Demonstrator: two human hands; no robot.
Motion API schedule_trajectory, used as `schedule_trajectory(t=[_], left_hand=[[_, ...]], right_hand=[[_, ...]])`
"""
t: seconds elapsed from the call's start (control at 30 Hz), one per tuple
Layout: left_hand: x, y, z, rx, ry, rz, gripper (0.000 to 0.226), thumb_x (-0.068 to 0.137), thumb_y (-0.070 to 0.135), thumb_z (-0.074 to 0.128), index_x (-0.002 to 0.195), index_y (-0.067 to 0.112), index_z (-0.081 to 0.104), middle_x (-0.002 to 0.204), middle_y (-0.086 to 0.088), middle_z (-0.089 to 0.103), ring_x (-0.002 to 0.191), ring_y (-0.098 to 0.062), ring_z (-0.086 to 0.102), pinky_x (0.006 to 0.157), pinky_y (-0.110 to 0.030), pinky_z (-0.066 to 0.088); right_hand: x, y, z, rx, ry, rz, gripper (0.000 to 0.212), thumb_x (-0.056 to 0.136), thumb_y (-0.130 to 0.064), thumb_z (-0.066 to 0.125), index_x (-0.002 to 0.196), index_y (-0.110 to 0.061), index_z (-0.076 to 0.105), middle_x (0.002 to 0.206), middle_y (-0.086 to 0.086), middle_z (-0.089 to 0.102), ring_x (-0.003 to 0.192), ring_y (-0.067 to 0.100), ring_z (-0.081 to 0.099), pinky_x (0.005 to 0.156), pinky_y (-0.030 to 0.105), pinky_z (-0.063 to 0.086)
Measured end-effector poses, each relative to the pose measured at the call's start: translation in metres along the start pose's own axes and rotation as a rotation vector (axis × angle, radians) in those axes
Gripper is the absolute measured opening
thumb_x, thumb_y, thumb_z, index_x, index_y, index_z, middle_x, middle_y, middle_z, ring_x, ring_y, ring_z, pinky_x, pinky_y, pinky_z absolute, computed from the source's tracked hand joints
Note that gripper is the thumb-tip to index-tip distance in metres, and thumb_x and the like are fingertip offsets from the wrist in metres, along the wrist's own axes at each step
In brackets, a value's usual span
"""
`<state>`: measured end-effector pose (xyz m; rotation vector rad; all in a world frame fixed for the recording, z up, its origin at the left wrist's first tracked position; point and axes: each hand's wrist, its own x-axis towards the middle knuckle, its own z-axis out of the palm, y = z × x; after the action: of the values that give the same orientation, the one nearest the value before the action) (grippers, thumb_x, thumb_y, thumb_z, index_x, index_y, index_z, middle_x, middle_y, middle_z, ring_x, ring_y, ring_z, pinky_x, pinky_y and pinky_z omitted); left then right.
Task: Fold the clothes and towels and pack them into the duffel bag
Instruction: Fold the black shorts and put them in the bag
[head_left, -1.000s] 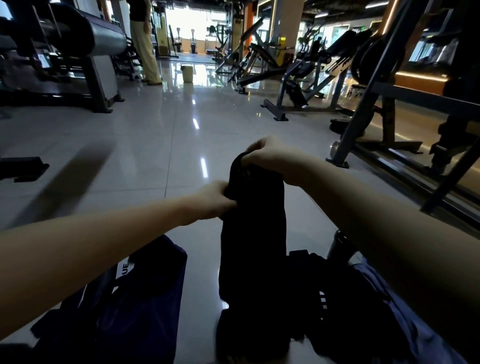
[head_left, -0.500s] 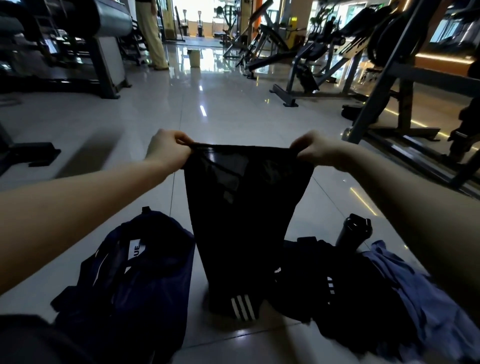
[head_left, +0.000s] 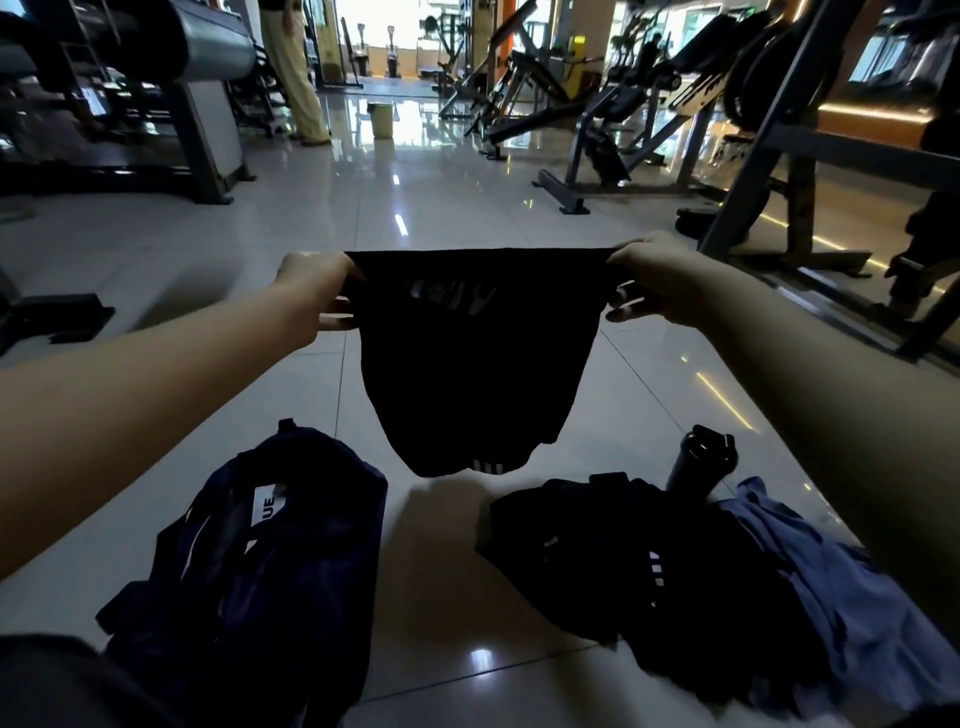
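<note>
Black shorts (head_left: 475, 358) hang stretched between my pinching left hand (head_left: 317, 288) and right hand (head_left: 657, 283); a loosened pinch could drop them, I judge.

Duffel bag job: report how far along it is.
Done: nothing folded shows; the duffel bag is too dark inside to judge. In hand: left hand and right hand hold black shorts stretched by the top edge. Left: folding them, plus black clothes and blue garment heaped on the floor.
</note>
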<state>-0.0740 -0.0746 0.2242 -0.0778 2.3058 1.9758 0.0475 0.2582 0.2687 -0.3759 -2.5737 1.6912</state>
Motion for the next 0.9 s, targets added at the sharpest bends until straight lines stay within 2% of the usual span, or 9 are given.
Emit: schedule_trajectory(t=[0.07, 0.17, 0.33, 0.47, 0.57, 0.63, 0.73, 0.83, 0.9], left_hand=[[-0.002, 0.003, -0.001, 0.008, -0.069, -0.019, 0.012, 0.086, 0.016, 0.066, 0.098, 0.016, 0.068, 0.078, -0.001, 0.068, 0.061, -0.017, 0.069, 0.054, -0.027, 0.057], [0.000, 0.005, -0.003, 0.032, -0.118, -0.021, 0.014, 0.088, 0.028, 0.071, 0.098, 0.019, 0.064, 0.080, 0.000, 0.067, 0.056, -0.014, 0.068, 0.050, -0.024, 0.055], [-0.003, 0.004, -0.002, 0.091, -0.101, -0.086, 0.006, 0.095, 0.016, 0.056, 0.092, 0.014, 0.060, 0.082, -0.008, 0.065, 0.058, -0.020, 0.067, 0.048, -0.025, 0.056], [-0.010, 0.007, 0.006, 0.117, -0.110, -0.110, 0.018, 0.099, 0.012, 0.044, 0.089, 0.014, 0.060, 0.080, -0.005, 0.064, 0.065, -0.021, 0.064, 0.045, -0.023, 0.054], [-0.013, 0.011, 0.010, 0.089, -0.146, -0.126, 0.017, 0.098, 0.013, 0.044, 0.085, 0.015, 0.056, 0.080, -0.005, 0.061, 0.065, -0.020, 0.062, 0.047, -0.023, 0.054], [-0.015, 0.014, 0.010, 0.042, -0.197, -0.133, 0.015, 0.096, 0.016, 0.047, 0.081, 0.016, 0.052, 0.080, -0.005, 0.059, 0.064, -0.020, 0.062, 0.052, -0.025, 0.054], [-0.016, 0.018, 0.009, 0.003, -0.290, -0.074, 0.013, 0.094, 0.029, 0.061, 0.092, 0.017, 0.057, 0.083, -0.003, 0.061, 0.066, -0.018, 0.063, 0.056, -0.025, 0.056], [-0.013, 0.018, 0.005, 0.026, -0.306, -0.006, 0.027, 0.090, 0.045, 0.070, 0.098, 0.020, 0.061, 0.079, 0.000, 0.062, 0.062, -0.016, 0.062, 0.055, -0.025, 0.055], [-0.010, 0.015, 0.002, 0.031, -0.273, -0.004, 0.029, 0.089, 0.048, 0.070, 0.093, 0.021, 0.060, 0.076, 0.000, 0.061, 0.058, -0.015, 0.060, 0.054, -0.024, 0.054]], right_hand=[[0.002, -0.001, -0.003, 0.059, -0.004, 0.020, 0.027, 0.097, 0.000, 0.051, 0.121, 0.008, 0.062, 0.089, 0.015, 0.056, 0.066, 0.017, 0.050, 0.053, 0.023, 0.051], [0.001, 0.000, -0.012, 0.067, -0.132, 0.104, 0.021, 0.100, -0.009, 0.052, 0.119, -0.004, 0.059, 0.083, 0.006, 0.054, 0.065, 0.012, 0.046, 0.059, 0.023, 0.041], [-0.006, 0.005, -0.024, -0.147, -0.358, 0.125, 0.023, 0.102, 0.000, 0.043, 0.120, -0.010, 0.055, 0.085, 0.008, 0.055, 0.067, 0.013, 0.049, 0.061, 0.026, 0.039], [-0.005, 0.007, -0.023, -0.123, -0.264, 0.167, 0.022, 0.101, 0.004, 0.045, 0.118, -0.002, 0.058, 0.100, 0.018, 0.066, 0.083, 0.027, 0.070, 0.065, 0.032, 0.062], [-0.004, 0.004, -0.015, 0.048, -0.113, 0.160, 0.023, 0.101, 0.009, 0.039, 0.110, 0.000, 0.059, 0.101, 0.020, 0.065, 0.088, 0.029, 0.069, 0.066, 0.034, 0.064], [0.001, 0.004, -0.015, 0.178, -0.036, 0.173, 0.021, 0.101, 0.005, 0.036, 0.108, 0.000, 0.055, 0.096, 0.015, 0.060, 0.080, 0.022, 0.064, 0.059, 0.027, 0.061], [0.005, 0.005, -0.021, 0.305, -0.027, 0.235, 0.010, 0.102, -0.007, 0.036, 0.098, -0.011, 0.044, 0.081, 0.003, 0.042, 0.064, 0.011, 0.041, 0.061, 0.021, 0.040], [0.000, 0.006, -0.031, 0.294, -0.064, 0.261, 0.010, 0.102, -0.022, 0.043, 0.099, -0.014, 0.048, 0.076, 0.001, 0.041, 0.063, 0.010, 0.040, 0.059, 0.020, 0.042], [0.000, 0.007, -0.037, 0.362, -0.125, 0.257, 0.012, 0.101, -0.023, 0.045, 0.099, -0.013, 0.052, 0.077, 0.002, 0.047, 0.064, 0.010, 0.041, 0.067, 0.019, 0.034]])
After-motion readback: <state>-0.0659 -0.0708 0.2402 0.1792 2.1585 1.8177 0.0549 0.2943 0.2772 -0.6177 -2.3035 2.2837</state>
